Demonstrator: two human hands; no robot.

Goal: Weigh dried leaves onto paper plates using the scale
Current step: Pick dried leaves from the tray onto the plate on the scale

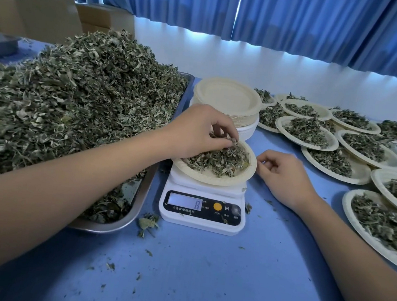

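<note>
A paper plate (215,169) heaped with dried leaves (219,157) sits on the white scale (202,205), whose display appears to read 8. The left hand (199,130) hovers over the plate's far side, fingers pinched on a small tuft of leaves. The right hand (281,174) rests loosely curled, holding nothing, fingertips just beside the plate's rim. The job looks well under way: about a dozen filled plates (317,136) crowd the right, yet a stack of empty plates (226,101) and a huge leaf pile on the steel tray (136,207) remain. The worktop (203,274) is blue, littered with crumbs; blue curtains (306,21) hang behind, cardboard boxes (35,10) far left.
</note>
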